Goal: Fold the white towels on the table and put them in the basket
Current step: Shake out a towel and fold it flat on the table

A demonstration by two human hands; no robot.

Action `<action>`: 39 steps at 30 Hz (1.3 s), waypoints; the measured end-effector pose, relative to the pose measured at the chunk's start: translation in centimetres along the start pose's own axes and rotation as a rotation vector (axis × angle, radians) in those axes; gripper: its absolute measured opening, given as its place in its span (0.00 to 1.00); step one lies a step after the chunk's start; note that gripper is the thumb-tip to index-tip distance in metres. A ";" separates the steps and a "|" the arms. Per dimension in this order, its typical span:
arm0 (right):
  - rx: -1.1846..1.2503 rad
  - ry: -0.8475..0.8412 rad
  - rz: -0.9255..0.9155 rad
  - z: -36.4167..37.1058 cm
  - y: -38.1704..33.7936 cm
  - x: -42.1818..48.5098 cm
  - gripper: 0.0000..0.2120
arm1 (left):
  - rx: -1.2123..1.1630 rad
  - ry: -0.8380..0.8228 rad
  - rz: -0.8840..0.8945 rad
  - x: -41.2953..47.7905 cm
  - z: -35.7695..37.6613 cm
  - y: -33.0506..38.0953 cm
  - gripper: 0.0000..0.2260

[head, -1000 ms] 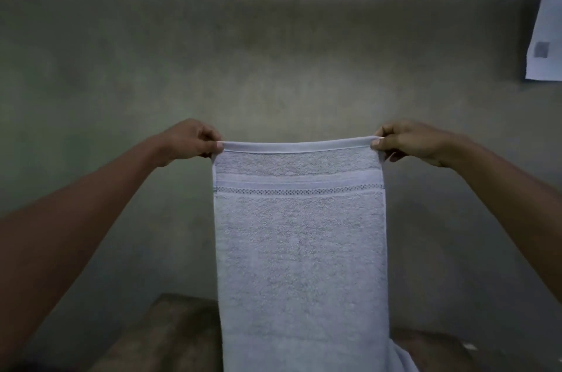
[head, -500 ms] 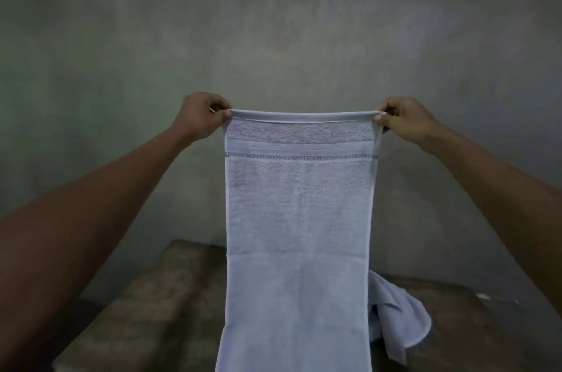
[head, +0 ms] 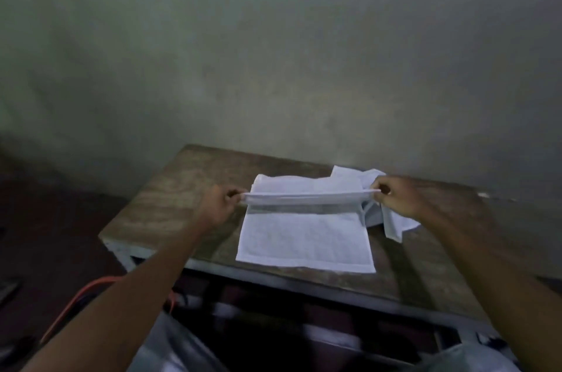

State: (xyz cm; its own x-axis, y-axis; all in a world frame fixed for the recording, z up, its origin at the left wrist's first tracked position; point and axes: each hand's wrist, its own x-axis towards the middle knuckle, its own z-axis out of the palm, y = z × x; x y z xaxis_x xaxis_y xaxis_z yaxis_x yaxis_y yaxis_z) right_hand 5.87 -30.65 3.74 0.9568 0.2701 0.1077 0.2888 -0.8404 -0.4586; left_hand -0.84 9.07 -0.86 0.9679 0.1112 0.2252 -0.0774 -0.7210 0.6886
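A white towel (head: 305,237) lies flat on the wooden table (head: 170,195), its near edge close to the table's front. Its top hem is stretched taut a little above the table. My left hand (head: 217,204) pinches the hem's left corner and my right hand (head: 395,196) pinches the right corner. Behind the hem, part of the towel folds back toward the wall. A second white towel (head: 392,225), crumpled, sits to the right under and behind my right hand. No basket is in view.
A grey wall stands right behind the table. An orange cable (head: 82,295) runs on the dark floor at the lower left. Dark, blurred shapes lie below the table's front edge.
The towel hung in the air in front of the wall; both hands have brought it down and its lower part now lies flat on the table. The view has tilted downward.
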 end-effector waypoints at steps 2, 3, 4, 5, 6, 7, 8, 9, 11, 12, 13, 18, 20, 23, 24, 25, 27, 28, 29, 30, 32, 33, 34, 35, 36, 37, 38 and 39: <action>0.006 0.000 0.001 3.2 1.5 -1.9 0.16 | -0.007 -0.017 -0.030 -1.7 1.9 -1.6 0.06; 0.012 0.005 0.002 4.6 2.2 -2.8 0.16 | -0.002 -0.031 -0.023 -2.3 2.8 -2.5 0.06; 0.018 0.014 0.003 5.7 2.7 -3.7 0.16 | 0.019 -0.047 -0.022 -3.1 3.4 -3.0 0.05; 0.031 0.019 0.003 6.7 3.1 -4.6 0.15 | 0.031 -0.063 -0.019 -3.6 4.1 -3.9 0.05; 0.052 0.024 0.007 7.6 3.5 -5.4 0.13 | 0.050 -0.085 -0.025 -4.2 4.4 -4.3 0.05; 0.073 0.026 0.013 8.3 3.8 -5.9 0.11 | 0.053 -0.095 -0.021 -4.6 4.9 -4.8 0.05; 0.089 0.029 0.019 8.8 4.1 -6.3 0.10 | 0.052 -0.101 -0.024 -4.7 5.0 -5.2 0.05; 0.097 0.035 0.017 9.1 4.3 -6.3 0.10 | 0.039 -0.094 -0.013 -4.7 5.2 -5.5 0.04; 0.087 0.067 -0.002 9.0 4.4 -5.9 0.09 | 0.045 -0.061 -0.004 -4.4 5.2 -5.4 0.04; 0.086 0.092 -0.012 8.7 4.2 -5.6 0.08 | 0.051 -0.024 0.000 -4.3 5.2 -5.1 0.04; 0.090 0.125 -0.023 8.3 4.1 -5.4 0.08 | 0.049 0.031 0.022 -4.1 5.2 -4.8 0.05; 0.092 0.164 -0.086 9.2 4.4 -7.2 0.09 | 0.076 0.067 0.213 -6.1 5.7 -4.7 0.05; 0.058 0.097 -0.100 10.3 5.2 -8.6 0.09 | 0.125 0.035 0.225 -7.3 5.9 -5.8 0.07; 0.093 0.129 -0.075 11.6 6.0 -9.7 0.07 | 0.119 0.023 0.257 -8.1 6.0 -6.6 0.06; 0.138 0.147 -0.046 11.8 6.0 -9.8 0.06 | 0.108 0.021 0.256 -8.1 5.9 -6.6 0.06; 0.198 0.162 -0.008 11.8 5.8 -9.9 0.06 | 0.096 0.018 0.242 -8.0 5.8 -6.7 0.06; 0.325 0.193 0.053 11.5 5.2 -9.9 0.07 | 0.063 0.025 0.192 -7.8 5.6 -6.7 0.07; 0.368 0.214 0.059 11.5 5.0 -9.8 0.07 | 0.043 0.040 0.178 -7.8 5.5 -6.6 0.07; 0.389 0.229 0.054 11.5 4.8 -9.9 0.07 | 0.035 0.068 0.181 -7.9 5.4 -6.5 0.07; 0.383 0.237 0.040 11.7 4.7 -10.0 0.07 | 0.042 0.100 0.193 -8.2 5.3 -6.4 0.09; 0.338 0.243 0.014 12.3 4.9 -10.5 0.08 | 0.115 0.129 0.234 -8.9 5.1 -6.7 0.13; 0.318 0.240 0.007 12.5 5.1 -10.9 0.08 | 0.153 0.117 0.256 -9.3 5.1 -7.0 0.13; 0.301 0.244 -0.006 12.8 5.4 -11.2 0.08 | 0.181 0.098 0.276 -9.8 5.1 -7.2 0.12; 0.278 0.245 -0.021 12.9 5.5 -11.5 0.08 | 0.201 0.077 0.298 -10.1 5.1 -7.5 0.11; 0.256 0.246 -0.044 12.9 5.8 -11.7 0.08 | 0.217 0.059 0.324 -10.3 5.1 -7.5 0.11; 0.220 0.240 -0.074 12.8 5.9 -11.9 0.08 | 0.227 0.039 0.346 -10.4 5.1 -7.5 0.10; 0.169 0.235 -0.123 12.8 6.2 -11.9 0.08 | 0.240 0.023 0.369 -10.4 5.1 -7.5 0.11; 0.104 0.223 -0.168 12.7 6.4 -12.0 0.07 | 0.257 0.009 0.393 -10.4 5.0 -7.4 0.11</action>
State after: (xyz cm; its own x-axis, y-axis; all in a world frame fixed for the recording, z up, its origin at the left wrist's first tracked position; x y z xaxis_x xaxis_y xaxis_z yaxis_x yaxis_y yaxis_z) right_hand -4.15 -33.29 -11.71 0.8829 0.2821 0.3753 0.4500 -0.7365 -0.5050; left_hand -9.13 9.86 -11.76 0.8748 -0.1989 0.4417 -0.3748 -0.8557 0.3568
